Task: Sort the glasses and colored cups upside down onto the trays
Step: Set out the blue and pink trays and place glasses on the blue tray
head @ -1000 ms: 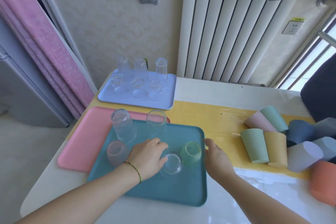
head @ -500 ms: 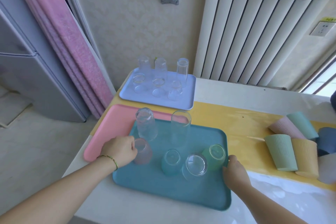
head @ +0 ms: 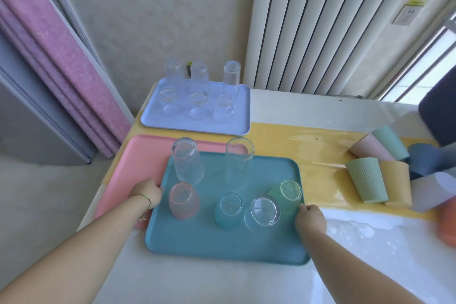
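Note:
A teal tray (head: 222,244) lies near the table's front, partly over a pink tray (head: 138,163). On it stand upside down a pink glass (head: 183,201), a teal glass (head: 228,211), a clear round glass (head: 262,212), a green glass (head: 287,194) and two tall clear glasses (head: 188,160). My left hand (head: 145,194) grips the teal tray's left edge. My right hand (head: 311,217) grips its right edge. Ribbed colored cups (head: 367,180) lie on their sides at the right.
A lilac tray (head: 237,126) with several clear glasses sits at the back by the wall. A yellow runner (head: 320,155) crosses the table. A radiator stands behind, a pink curtain and a grey cabinet at the left. The table's left edge runs beside the pink tray.
My left hand left the clear round glass, passed the pink glass and took the tray's left edge. My right hand closed on the right edge. The camera view shifted left.

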